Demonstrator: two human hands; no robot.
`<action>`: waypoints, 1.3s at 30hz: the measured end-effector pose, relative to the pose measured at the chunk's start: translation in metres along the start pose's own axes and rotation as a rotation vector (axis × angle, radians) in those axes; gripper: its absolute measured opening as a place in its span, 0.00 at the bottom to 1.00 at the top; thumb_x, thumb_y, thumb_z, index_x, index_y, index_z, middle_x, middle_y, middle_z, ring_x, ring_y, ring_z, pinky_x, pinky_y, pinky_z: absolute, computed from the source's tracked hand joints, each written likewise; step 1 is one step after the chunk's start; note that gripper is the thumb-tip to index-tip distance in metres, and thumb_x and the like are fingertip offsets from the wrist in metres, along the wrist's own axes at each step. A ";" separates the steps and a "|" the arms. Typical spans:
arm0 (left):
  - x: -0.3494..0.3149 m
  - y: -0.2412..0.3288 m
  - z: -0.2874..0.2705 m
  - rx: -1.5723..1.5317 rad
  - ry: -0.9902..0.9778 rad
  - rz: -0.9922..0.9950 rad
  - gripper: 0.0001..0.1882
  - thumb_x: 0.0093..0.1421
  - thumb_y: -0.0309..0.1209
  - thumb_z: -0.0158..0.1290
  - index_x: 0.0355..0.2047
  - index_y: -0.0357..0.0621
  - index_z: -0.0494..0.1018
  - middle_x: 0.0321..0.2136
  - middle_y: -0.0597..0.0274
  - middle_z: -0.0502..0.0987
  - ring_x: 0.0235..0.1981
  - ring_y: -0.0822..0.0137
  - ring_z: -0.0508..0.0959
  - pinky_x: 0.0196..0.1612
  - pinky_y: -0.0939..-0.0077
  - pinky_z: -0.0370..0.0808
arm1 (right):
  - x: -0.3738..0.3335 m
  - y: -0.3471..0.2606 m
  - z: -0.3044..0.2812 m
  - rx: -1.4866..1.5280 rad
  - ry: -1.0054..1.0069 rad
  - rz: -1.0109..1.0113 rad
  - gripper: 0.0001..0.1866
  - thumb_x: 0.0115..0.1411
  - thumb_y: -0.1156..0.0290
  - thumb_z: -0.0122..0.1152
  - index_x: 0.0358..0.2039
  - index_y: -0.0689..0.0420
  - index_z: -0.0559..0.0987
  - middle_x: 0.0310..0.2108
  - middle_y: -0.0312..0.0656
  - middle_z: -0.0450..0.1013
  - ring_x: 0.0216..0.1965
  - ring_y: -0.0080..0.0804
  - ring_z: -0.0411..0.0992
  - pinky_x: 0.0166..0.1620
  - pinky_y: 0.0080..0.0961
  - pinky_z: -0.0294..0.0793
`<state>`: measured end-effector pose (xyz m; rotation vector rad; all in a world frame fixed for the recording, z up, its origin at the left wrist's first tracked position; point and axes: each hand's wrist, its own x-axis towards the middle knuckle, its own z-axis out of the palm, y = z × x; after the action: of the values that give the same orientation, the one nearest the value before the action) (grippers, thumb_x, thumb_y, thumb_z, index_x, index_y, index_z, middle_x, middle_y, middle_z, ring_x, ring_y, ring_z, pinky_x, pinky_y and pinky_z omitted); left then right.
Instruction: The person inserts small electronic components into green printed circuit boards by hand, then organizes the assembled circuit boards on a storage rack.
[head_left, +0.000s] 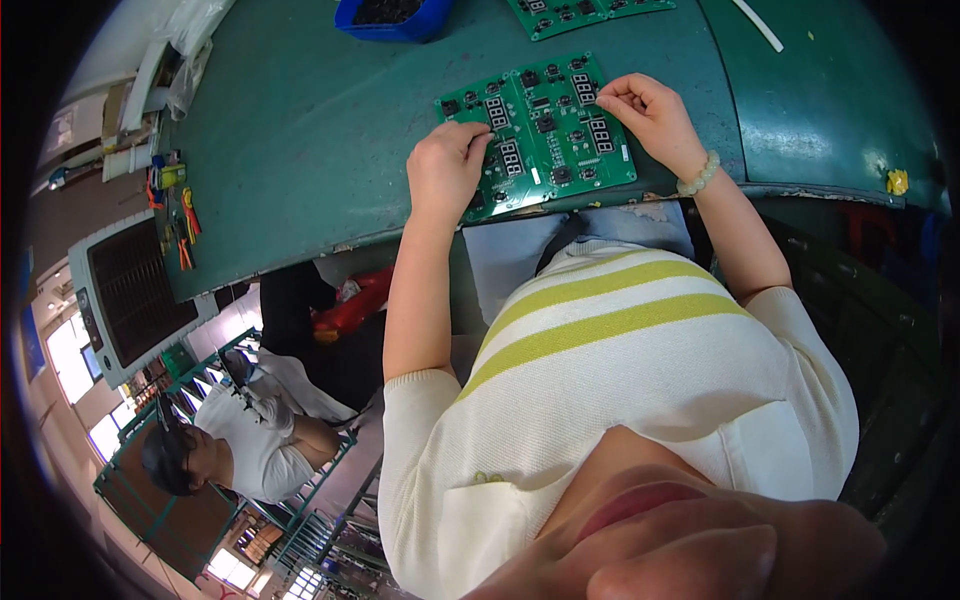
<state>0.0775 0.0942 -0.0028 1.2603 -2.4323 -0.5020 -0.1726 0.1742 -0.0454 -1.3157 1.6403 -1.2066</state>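
A green circuit board panel (541, 148) lies on the green worktable (330, 140) in front of me. It carries several digit displays, black buttons and small parts. My left hand (447, 168) rests over the panel's left side, fingers curled together and fingertips by the left-hand displays. At the panel's right edge, the thumb and forefinger of my right hand (652, 118) are pinched close to the upper right display. Whatever either hand's fingertips hold, if anything, is too small or hidden to make out.
Another green circuit board (590, 14) lies farther back, and a blue bin (395, 22) of dark small parts stands at the far left. Pliers (190, 215) hang at the table's left edge. A co-worker (255, 440) sits at lower left. A white strip (758, 25) lies at far right.
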 end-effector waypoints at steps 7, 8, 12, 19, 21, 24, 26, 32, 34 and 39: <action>0.012 -0.005 -0.008 -0.070 -0.109 0.013 0.05 0.49 0.28 0.54 0.27 0.47 0.78 0.24 0.59 0.75 0.27 0.57 0.75 0.31 0.66 0.72 | -0.002 -0.008 -0.006 -0.267 0.004 -0.158 0.06 0.50 0.71 0.61 0.29 0.59 0.78 0.15 0.36 0.60 0.16 0.25 0.59 0.22 0.24 0.60; 0.013 -0.005 -0.009 -0.069 -0.107 0.014 0.05 0.49 0.28 0.54 0.27 0.47 0.78 0.24 0.59 0.75 0.27 0.57 0.75 0.31 0.66 0.72 | -0.002 -0.010 -0.007 -0.307 -0.007 -0.163 0.07 0.50 0.70 0.61 0.29 0.58 0.78 0.15 0.36 0.61 0.16 0.27 0.61 0.22 0.25 0.61; 0.015 0.001 -0.014 0.087 -0.165 0.062 0.05 0.48 0.28 0.54 0.27 0.47 0.78 0.25 0.60 0.76 0.29 0.57 0.76 0.31 0.65 0.73 | -0.002 -0.017 -0.007 -0.457 -0.021 -0.214 0.07 0.50 0.68 0.61 0.29 0.57 0.79 0.16 0.37 0.64 0.18 0.31 0.64 0.23 0.27 0.63; 0.014 -0.011 -0.016 -0.122 -0.131 0.025 0.06 0.49 0.28 0.55 0.29 0.44 0.77 0.15 0.64 0.69 0.17 0.62 0.69 0.23 0.72 0.67 | 0.008 -0.016 -0.015 -0.552 -0.147 -0.274 0.08 0.55 0.71 0.52 0.32 0.56 0.79 0.22 0.36 0.67 0.20 0.27 0.66 0.26 0.23 0.67; 0.012 -0.026 -0.018 -0.656 0.033 -0.309 0.08 0.51 0.27 0.53 0.32 0.39 0.75 0.18 0.64 0.68 0.17 0.65 0.67 0.22 0.75 0.65 | 0.014 -0.003 -0.027 -0.324 -0.240 -0.058 0.09 0.57 0.72 0.50 0.35 0.57 0.78 0.24 0.34 0.68 0.22 0.24 0.66 0.28 0.21 0.68; 0.001 -0.043 -0.031 -1.541 0.267 -0.747 0.11 0.54 0.23 0.49 0.39 0.32 0.69 0.25 0.60 0.67 0.21 0.69 0.64 0.22 0.79 0.61 | 0.010 0.018 -0.047 0.858 -0.116 0.279 0.16 0.58 0.78 0.46 0.47 0.68 0.68 0.39 0.39 0.68 0.35 0.22 0.67 0.39 0.15 0.68; -0.006 -0.050 -0.031 -1.895 0.344 -0.823 0.14 0.56 0.18 0.41 0.44 0.29 0.61 0.35 0.50 0.64 0.28 0.68 0.64 0.24 0.80 0.62 | 0.007 0.013 -0.046 0.876 -0.100 0.299 0.15 0.58 0.78 0.47 0.47 0.67 0.69 0.40 0.41 0.68 0.36 0.23 0.67 0.40 0.16 0.68; -0.014 -0.039 -0.020 -2.044 0.181 -0.787 0.10 0.62 0.29 0.45 0.40 0.33 0.64 0.28 0.58 0.66 0.22 0.74 0.63 0.19 0.86 0.59 | 0.004 0.005 -0.034 0.904 -0.057 0.323 0.14 0.59 0.74 0.51 0.45 0.66 0.71 0.40 0.42 0.70 0.38 0.23 0.69 0.42 0.16 0.70; -0.023 -0.042 -0.013 -2.106 0.073 -0.647 0.11 0.62 0.31 0.46 0.37 0.34 0.65 0.27 0.59 0.67 0.22 0.76 0.63 0.18 0.87 0.58 | 0.006 0.012 -0.032 0.916 -0.064 0.345 0.14 0.59 0.72 0.53 0.44 0.66 0.71 0.38 0.41 0.71 0.36 0.21 0.69 0.40 0.14 0.70; -0.017 -0.021 -0.014 -1.970 0.080 -0.601 0.11 0.62 0.33 0.47 0.34 0.35 0.68 0.22 0.64 0.67 0.19 0.77 0.62 0.16 0.88 0.56 | 0.006 0.016 -0.029 1.023 -0.098 0.407 0.14 0.60 0.72 0.52 0.44 0.66 0.71 0.34 0.39 0.69 0.30 0.19 0.64 0.32 0.10 0.66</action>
<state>0.1081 0.0944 -0.0027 0.7565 -0.4448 -2.0490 -0.2058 0.1762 -0.0512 -0.3639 0.8908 -1.3841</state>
